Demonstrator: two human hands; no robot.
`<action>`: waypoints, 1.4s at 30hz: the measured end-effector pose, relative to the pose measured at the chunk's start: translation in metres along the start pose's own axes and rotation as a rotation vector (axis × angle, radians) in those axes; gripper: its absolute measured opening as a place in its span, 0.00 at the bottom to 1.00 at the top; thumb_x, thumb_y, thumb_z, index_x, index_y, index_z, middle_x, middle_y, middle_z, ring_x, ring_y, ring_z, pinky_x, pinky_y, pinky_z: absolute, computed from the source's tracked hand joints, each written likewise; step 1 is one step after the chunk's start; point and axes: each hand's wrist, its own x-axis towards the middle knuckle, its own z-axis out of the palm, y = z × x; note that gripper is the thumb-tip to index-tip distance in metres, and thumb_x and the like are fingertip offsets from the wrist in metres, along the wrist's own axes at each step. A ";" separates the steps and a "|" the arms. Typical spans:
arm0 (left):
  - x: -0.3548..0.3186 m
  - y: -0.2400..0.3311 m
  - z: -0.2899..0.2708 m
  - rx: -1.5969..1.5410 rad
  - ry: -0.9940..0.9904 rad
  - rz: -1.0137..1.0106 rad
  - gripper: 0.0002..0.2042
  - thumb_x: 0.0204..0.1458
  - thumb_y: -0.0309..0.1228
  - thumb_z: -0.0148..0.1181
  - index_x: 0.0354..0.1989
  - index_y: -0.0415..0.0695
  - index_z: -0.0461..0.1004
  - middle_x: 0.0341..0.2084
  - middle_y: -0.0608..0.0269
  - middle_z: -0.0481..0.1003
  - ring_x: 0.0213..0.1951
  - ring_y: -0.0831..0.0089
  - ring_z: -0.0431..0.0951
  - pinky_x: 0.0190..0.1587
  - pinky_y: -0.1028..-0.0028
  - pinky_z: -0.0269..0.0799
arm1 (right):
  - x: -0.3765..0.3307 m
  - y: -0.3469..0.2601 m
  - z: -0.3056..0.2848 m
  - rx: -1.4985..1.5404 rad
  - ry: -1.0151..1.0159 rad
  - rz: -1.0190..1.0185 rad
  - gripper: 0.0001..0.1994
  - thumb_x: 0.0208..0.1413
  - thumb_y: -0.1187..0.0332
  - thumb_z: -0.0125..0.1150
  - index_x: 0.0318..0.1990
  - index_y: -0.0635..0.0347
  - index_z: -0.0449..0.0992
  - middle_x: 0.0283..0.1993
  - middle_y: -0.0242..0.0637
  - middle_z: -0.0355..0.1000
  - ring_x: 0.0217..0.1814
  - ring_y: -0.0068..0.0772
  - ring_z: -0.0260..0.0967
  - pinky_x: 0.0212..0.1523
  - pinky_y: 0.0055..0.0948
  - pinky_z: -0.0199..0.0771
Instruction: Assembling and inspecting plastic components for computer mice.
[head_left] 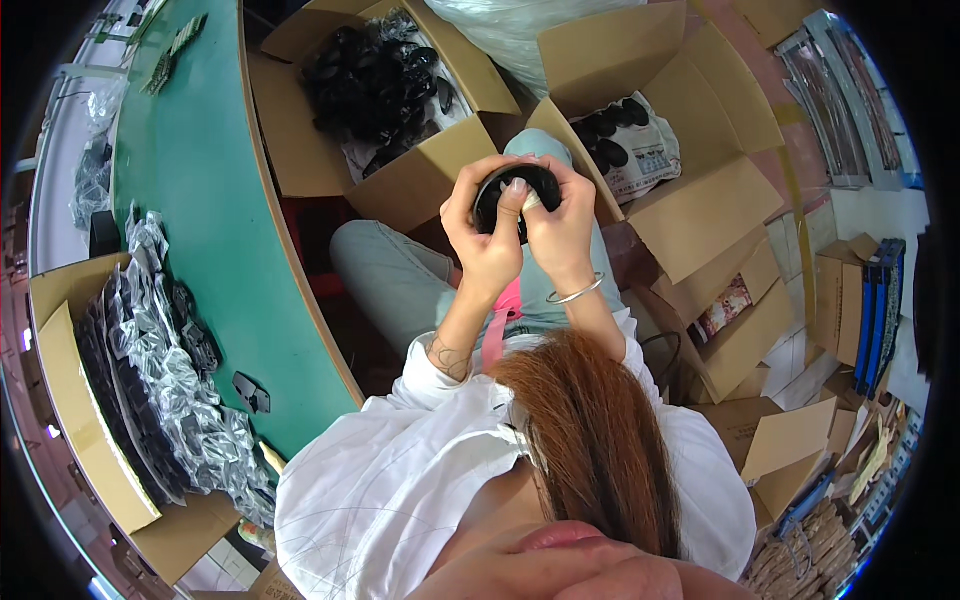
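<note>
Above my lap, both hands hold a glossy black rounded part, hollow like a shell (pixel 541 182). My left hand (pixel 478 235) curls round its left side, and my right hand (pixel 565 225) grips the right side. Both thumbs press into its middle; a small pale bit shows at the right thumb, too small to make out. Beyond my left hand stands an open cardboard box (pixel 405 193) heaped with black glossy parts (pixel 370 85). To the right, another open box (pixel 690 225) holds several black oval parts (pixel 612 153) on a printed sheet (pixel 650 160).
A green table (pixel 215 270) runs along my left. On it lie grey plastic-wrapped parts (pixel 185 385) beside a box of dark flat pieces (pixel 80 420), and a small black part (pixel 251 392). More cartons (pixel 790 440) stand at right. A clear plastic bag (pixel 500 35) lies beyond the boxes.
</note>
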 end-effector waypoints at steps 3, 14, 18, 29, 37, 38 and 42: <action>0.001 -0.004 0.003 0.017 0.050 0.016 0.10 0.49 0.23 0.58 0.40 0.37 0.73 0.34 0.56 0.80 0.33 0.70 0.77 0.41 0.75 0.72 | 0.000 0.006 0.000 0.009 0.013 -0.012 0.06 0.41 0.81 0.56 0.29 0.68 0.75 0.25 0.37 0.74 0.25 0.27 0.63 0.31 0.23 0.69; 0.005 -0.008 -0.002 0.056 -0.020 0.006 0.10 0.53 0.22 0.56 0.44 0.36 0.71 0.36 0.57 0.77 0.37 0.70 0.75 0.47 0.75 0.70 | 0.005 0.011 -0.006 0.024 -0.018 0.047 0.07 0.42 0.79 0.62 0.32 0.70 0.78 0.28 0.39 0.77 0.26 0.27 0.67 0.32 0.23 0.70; 0.005 -0.012 0.001 -0.050 0.070 -0.135 0.11 0.52 0.24 0.57 0.44 0.36 0.72 0.34 0.58 0.77 0.33 0.72 0.74 0.43 0.76 0.69 | 0.004 0.009 -0.007 -0.006 0.009 0.128 0.09 0.43 0.77 0.66 0.34 0.71 0.78 0.30 0.40 0.78 0.27 0.26 0.69 0.31 0.23 0.71; 0.008 -0.036 0.008 0.331 -0.068 -0.161 0.10 0.52 0.23 0.58 0.42 0.34 0.72 0.31 0.57 0.77 0.30 0.72 0.73 0.38 0.78 0.70 | 0.013 0.053 -0.037 -0.263 0.098 0.100 0.08 0.42 0.76 0.68 0.31 0.69 0.80 0.21 0.36 0.75 0.21 0.21 0.62 0.26 0.21 0.67; 0.011 -0.070 0.040 0.522 -0.043 -0.061 0.09 0.49 0.22 0.60 0.39 0.33 0.73 0.28 0.56 0.78 0.28 0.68 0.76 0.36 0.72 0.72 | 0.024 0.101 -0.069 -0.118 0.146 0.241 0.07 0.43 0.72 0.70 0.27 0.67 0.79 0.18 0.37 0.72 0.17 0.28 0.60 0.23 0.25 0.64; 0.011 -0.073 0.047 0.514 0.007 -0.010 0.09 0.48 0.22 0.61 0.38 0.33 0.74 0.27 0.56 0.78 0.27 0.67 0.76 0.35 0.71 0.73 | 0.026 0.106 -0.073 -0.090 0.128 0.305 0.07 0.44 0.72 0.70 0.26 0.67 0.79 0.17 0.36 0.71 0.17 0.27 0.60 0.23 0.24 0.64; 0.013 -0.092 0.078 0.528 -0.069 0.033 0.12 0.45 0.21 0.62 0.39 0.33 0.74 0.31 0.54 0.78 0.30 0.64 0.76 0.37 0.70 0.73 | 0.039 0.135 -0.094 0.100 0.160 0.386 0.07 0.48 0.70 0.69 0.29 0.65 0.79 0.23 0.36 0.73 0.22 0.24 0.62 0.26 0.23 0.65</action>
